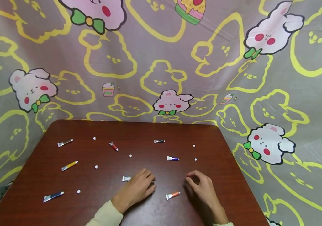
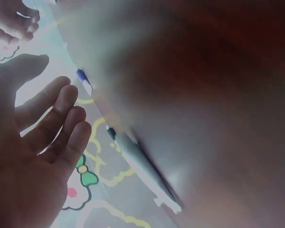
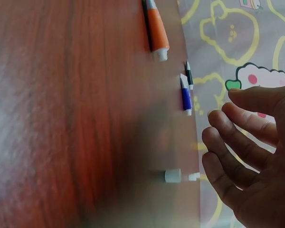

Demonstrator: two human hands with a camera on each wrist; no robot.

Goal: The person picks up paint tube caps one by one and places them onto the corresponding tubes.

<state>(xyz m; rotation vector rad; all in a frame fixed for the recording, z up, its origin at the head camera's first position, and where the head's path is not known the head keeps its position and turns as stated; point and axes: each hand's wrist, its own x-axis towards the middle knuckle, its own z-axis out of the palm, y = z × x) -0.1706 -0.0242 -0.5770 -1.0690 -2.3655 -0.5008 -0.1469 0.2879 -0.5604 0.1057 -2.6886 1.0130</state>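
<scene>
- My left hand (image 1: 138,187), fingers relaxed and holding nothing, partly hides a white tube (image 1: 125,179).
- My right hand (image 1: 205,187), loosely curved, empty, is near an orange tube (image 1: 173,195).

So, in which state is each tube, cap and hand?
Left hand: empty
Right hand: empty
White tube: lying, partly hidden
Orange tube: lying
Blue tube: lying
Black tube: lying
Red tube: lying
Yellow tube: lying
Brown tube: lying
Navy tube: lying
White caps: loose
Tube ends: capping unclear

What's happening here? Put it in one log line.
left hand: empty, near white tube | right hand: empty, near orange tube | white caps: on table
</scene>
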